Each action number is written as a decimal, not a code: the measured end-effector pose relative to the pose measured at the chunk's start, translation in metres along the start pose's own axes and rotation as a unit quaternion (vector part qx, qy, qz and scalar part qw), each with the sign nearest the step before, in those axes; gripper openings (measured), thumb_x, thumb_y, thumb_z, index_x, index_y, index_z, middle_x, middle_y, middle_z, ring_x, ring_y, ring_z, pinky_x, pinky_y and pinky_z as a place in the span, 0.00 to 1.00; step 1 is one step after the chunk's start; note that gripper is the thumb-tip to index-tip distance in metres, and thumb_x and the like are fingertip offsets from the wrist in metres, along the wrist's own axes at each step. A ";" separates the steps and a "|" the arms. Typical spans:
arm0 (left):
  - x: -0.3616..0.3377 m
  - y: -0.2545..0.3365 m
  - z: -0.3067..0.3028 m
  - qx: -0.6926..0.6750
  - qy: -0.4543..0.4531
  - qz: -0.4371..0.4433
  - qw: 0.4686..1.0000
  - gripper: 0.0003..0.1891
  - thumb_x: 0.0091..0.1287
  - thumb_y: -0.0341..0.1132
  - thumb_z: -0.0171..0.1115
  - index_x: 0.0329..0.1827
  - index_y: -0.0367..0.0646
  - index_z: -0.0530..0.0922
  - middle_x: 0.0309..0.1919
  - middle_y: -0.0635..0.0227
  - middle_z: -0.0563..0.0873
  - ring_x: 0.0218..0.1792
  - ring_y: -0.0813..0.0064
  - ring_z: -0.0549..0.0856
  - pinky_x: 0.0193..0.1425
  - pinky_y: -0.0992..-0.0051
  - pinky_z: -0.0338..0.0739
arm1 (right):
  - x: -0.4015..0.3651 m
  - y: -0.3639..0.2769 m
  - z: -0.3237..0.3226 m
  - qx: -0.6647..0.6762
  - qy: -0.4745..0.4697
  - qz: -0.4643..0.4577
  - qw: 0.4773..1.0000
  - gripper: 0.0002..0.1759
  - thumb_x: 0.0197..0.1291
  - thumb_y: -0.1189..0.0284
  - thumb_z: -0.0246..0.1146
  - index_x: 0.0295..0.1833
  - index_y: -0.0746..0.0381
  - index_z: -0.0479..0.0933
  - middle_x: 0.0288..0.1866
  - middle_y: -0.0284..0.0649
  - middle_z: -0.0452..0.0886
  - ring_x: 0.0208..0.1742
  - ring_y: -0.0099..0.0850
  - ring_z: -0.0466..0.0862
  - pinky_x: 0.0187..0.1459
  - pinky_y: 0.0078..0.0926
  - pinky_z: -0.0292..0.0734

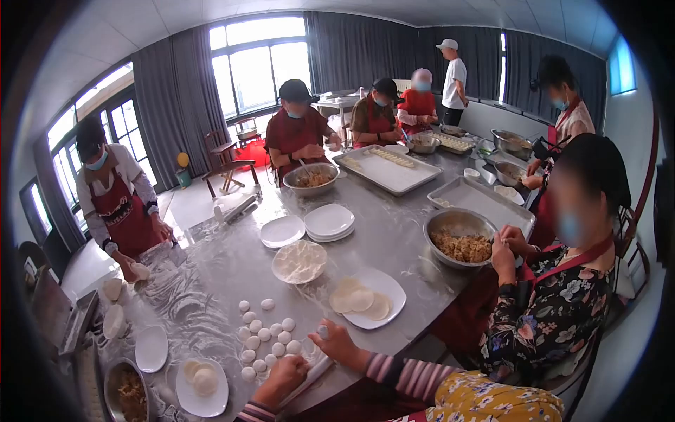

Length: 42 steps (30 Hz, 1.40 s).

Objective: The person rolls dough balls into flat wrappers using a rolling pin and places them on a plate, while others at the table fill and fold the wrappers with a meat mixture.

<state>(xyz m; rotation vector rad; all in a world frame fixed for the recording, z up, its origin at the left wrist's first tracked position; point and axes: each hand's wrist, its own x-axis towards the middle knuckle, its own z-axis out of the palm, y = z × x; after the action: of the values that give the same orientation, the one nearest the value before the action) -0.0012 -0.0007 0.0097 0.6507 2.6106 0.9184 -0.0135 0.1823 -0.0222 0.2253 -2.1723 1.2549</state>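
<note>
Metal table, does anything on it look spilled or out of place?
Flour lies smeared over the table, thickest toward the left of the picture, outside its bowl. It looks messy, though dough balls nearby likely explain it; nothing else stands out.

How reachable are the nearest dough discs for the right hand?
Yes, probably: the dough discs lie uncovered just beyond the right hand, with nothing visible between, though that hand seems busy.
</note>
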 end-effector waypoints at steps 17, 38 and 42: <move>-0.011 0.001 0.006 -0.065 -0.001 -0.006 0.998 0.08 0.59 0.33 0.58 0.34 0.36 0.79 0.26 0.54 0.82 0.30 0.65 0.82 0.35 0.67 0.74 | -0.034 -0.021 -0.050 0.038 0.004 -0.027 0.999 0.17 0.48 0.68 0.70 0.38 0.61 0.70 0.19 0.49 0.73 0.22 0.52 0.76 0.20 0.42 0.67; -0.005 0.016 -0.003 -0.020 -0.001 -0.035 0.999 0.05 0.59 0.28 0.57 0.36 0.37 0.76 0.32 0.53 0.82 0.37 0.57 0.82 0.39 0.64 0.73 | 0.013 -0.027 -0.012 0.024 0.001 0.006 1.000 0.14 0.46 0.77 0.70 0.28 0.63 0.68 0.20 0.43 0.73 0.20 0.40 0.74 0.24 0.32 0.70; -0.003 0.008 -0.001 -0.020 -0.017 -0.013 1.000 0.04 0.58 0.27 0.57 0.35 0.37 0.76 0.32 0.53 0.82 0.37 0.58 0.82 0.38 0.64 0.73 | 0.003 -0.026 -0.023 0.019 0.001 -0.011 1.000 0.14 0.46 0.77 0.70 0.29 0.63 0.68 0.21 0.44 0.74 0.21 0.42 0.75 0.25 0.33 0.70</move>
<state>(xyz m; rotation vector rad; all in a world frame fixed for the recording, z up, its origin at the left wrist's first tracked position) 0.0039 0.0030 0.0160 0.6154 2.5586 0.9401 0.0050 0.1883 0.0064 0.2612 -2.1402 1.2835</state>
